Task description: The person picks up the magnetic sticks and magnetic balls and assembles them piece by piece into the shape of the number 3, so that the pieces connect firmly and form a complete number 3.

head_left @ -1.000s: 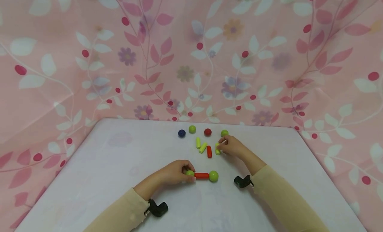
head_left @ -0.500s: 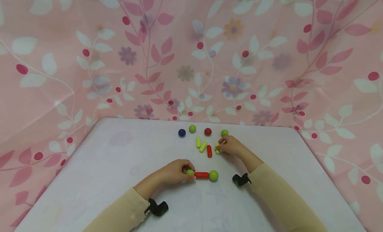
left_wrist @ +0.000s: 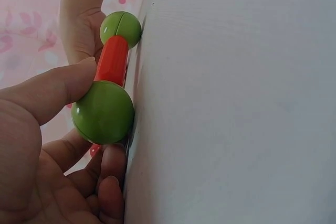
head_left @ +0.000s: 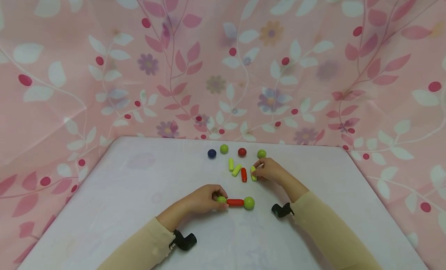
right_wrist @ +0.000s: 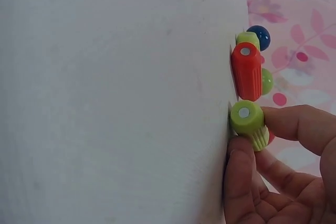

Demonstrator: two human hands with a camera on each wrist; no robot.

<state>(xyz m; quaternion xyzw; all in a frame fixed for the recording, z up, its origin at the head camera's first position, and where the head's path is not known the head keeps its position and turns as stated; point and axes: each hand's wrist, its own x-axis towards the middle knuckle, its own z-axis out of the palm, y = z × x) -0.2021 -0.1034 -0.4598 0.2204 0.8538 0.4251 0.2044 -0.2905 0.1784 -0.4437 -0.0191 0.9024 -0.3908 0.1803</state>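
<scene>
My left hand pinches a green ball between thumb and fingers. That ball is joined to one end of a red rod, and a second green ball sits on the rod's far end. The joined piece lies on the table. Farther back, my right hand pinches a yellow-green rod, whose end shows a pale round metal disc in the right wrist view. Fingers cover part of this rod. Just left of it lies a loose red rod, apart from the hand.
Two more yellow-green rods lie left of the loose red rod, one upright in view, one slanted. Behind them stand a dark blue ball, a green ball, a red ball and another green ball. A pink floral curtain hangs beyond the white table.
My right fingers have shifted slightly around the yellow-green rod, which has barely moved. The left hand keeps its grip on the joined piece in the same place.
</scene>
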